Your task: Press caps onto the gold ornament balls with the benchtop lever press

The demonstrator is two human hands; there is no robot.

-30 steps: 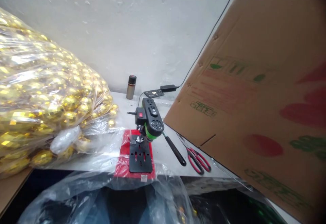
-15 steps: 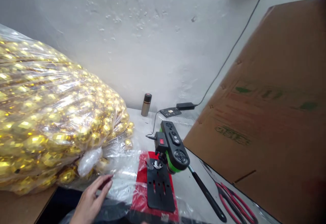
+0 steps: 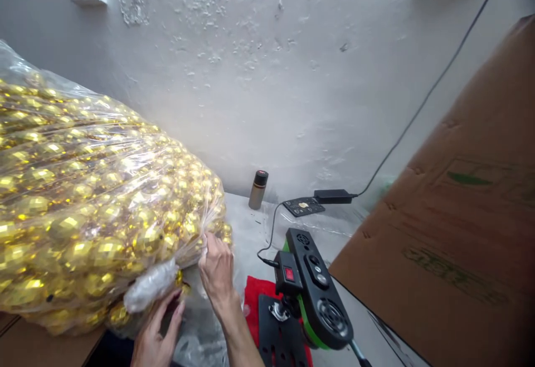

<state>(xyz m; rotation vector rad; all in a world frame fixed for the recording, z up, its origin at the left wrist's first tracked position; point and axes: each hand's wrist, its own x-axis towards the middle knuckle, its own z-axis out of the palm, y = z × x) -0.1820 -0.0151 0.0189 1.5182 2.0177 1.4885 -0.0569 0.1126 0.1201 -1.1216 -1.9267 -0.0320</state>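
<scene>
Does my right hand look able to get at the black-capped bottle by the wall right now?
Probably yes: the thin cable lies right of the way to the black-capped bottle. Your right hand, though, seems to grip the bag of gold beads and would likely have to let go.

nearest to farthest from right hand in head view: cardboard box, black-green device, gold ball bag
1. Gold ball bag: left, touching the right hand
2. Black-green device: to its right
3. Cardboard box: far right

The wall [image 3: 292, 105] is diffusely lit; glare is scattered across the plastic bag [image 3: 129, 169]; the carton [image 3: 476, 228] is softly blurred.
</scene>
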